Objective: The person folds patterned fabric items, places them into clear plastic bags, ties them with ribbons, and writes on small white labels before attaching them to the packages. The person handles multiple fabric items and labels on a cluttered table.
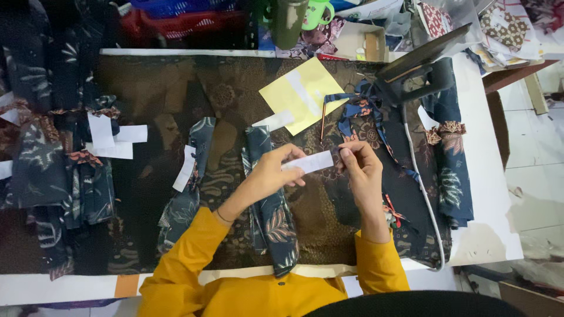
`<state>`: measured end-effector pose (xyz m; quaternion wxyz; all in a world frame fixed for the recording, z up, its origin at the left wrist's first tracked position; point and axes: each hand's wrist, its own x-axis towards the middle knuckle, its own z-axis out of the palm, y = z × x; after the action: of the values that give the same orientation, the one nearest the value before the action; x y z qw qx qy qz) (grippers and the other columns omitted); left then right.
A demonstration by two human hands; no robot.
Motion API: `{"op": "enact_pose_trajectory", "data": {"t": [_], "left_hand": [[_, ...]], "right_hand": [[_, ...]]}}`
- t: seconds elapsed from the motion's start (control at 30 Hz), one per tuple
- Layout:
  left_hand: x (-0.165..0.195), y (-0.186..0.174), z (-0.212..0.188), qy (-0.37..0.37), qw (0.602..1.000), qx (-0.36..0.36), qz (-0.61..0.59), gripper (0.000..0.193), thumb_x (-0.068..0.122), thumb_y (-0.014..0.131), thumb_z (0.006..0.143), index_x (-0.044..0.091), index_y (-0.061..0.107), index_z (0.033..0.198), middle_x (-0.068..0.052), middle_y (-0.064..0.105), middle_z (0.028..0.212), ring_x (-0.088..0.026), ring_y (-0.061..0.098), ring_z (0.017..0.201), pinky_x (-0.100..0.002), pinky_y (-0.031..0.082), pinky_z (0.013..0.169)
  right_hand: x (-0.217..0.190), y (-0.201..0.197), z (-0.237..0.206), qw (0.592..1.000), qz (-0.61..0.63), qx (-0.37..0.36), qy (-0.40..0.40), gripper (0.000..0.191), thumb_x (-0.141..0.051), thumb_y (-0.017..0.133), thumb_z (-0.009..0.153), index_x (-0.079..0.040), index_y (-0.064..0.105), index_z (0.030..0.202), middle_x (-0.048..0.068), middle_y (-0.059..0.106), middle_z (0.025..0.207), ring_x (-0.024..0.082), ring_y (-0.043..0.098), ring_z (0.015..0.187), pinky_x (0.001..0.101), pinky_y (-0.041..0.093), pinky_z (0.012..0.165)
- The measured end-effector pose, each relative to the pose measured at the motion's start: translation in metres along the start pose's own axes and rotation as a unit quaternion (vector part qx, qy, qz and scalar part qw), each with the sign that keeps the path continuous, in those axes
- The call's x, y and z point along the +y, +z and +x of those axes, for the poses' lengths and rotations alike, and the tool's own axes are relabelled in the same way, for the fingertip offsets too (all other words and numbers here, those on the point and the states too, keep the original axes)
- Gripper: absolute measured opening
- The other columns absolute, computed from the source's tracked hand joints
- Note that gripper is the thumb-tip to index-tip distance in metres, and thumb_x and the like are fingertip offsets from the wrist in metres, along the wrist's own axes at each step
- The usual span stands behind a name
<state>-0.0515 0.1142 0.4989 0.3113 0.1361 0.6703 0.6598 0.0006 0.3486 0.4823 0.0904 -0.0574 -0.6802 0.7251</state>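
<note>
We see two mustard-yellow sleeves reaching up from the near edge of the surface, and between them, under the forearms, a folded strip of dark floral fabric lies lengthwise toward the hands. The left hand pinches one end of a small white paper slip between thumb and fingertips, and the right hand closes on the other end, so the slip is held level just above the cloth, between both hands. To the right of the right hand a white cord curves down toward the surface's near edge, and beyond it lies another dark blue floral piece. To the left of the left hand a second folded floral strip carries its own white slip, and farther left a heap of dark fabric bears several more white slips. Just beyond the hands we find a yellow sheet of paper with a thin pencil-like stick at its right edge, and a dark angled stand to the far right of it. At the far edge sit a red basket and a green mug.
</note>
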Motion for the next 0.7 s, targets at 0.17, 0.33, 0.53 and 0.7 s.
{"op": "enact_pose_trajectory", "data": {"t": [0.17,0.33,0.53,0.7], "left_hand": [[-0.007,0.011,-0.024,-0.006,0.998,-0.031,-0.055,0.03,0.007,0.065,0.093,-0.002,0.059,0.121,-0.009,0.07,0.104,-0.019,0.078,0.085,-0.026,0.06,0.065],[-0.018,0.02,-0.033,-0.033,0.996,-0.042,-0.067,0.026,0.007,0.065,0.093,-0.003,0.06,0.117,-0.01,0.07,0.102,-0.021,0.079,0.084,-0.028,0.059,0.063],[-0.03,0.024,-0.029,-0.041,0.997,-0.006,-0.065,0.02,0.012,0.065,0.097,-0.003,0.061,0.111,-0.011,0.074,0.097,-0.021,0.079,0.081,-0.028,0.061,0.063],[-0.039,0.02,-0.022,-0.04,0.997,0.002,-0.074,0.019,0.015,0.064,0.1,-0.003,0.063,0.106,-0.013,0.074,0.091,-0.02,0.078,0.078,-0.028,0.06,0.062]], "right_hand": [[0.007,0.004,-0.016,0.998,-0.024,0.016,0.05,0.011,-0.006,0.069,0.097,-0.002,0.067,0.108,-0.001,0.066,0.087,0.006,0.061,0.075,0.0213,0.049,0.067],[0.011,0.016,-0.022,0.997,0.02,0.056,0.038,0.008,-0.006,0.071,0.098,-0.002,0.068,0.104,-0.001,0.067,0.088,0.005,0.06,0.074,0.0212,0.048,0.065],[0.006,0.02,-0.03,0.993,-0.084,-0.046,0.066,0.012,-0.007,0.074,0.094,-0.001,0.071,0.104,-0.001,0.069,0.084,0.004,0.06,0.074,0.0198,0.048,0.064],[0.013,0.029,-0.026,0.992,-0.05,-0.048,0.104,0.013,-0.009,0.073,0.095,0.0,0.07,0.104,-0.002,0.07,0.087,0.003,0.06,0.074,0.019,0.047,0.064]]}}
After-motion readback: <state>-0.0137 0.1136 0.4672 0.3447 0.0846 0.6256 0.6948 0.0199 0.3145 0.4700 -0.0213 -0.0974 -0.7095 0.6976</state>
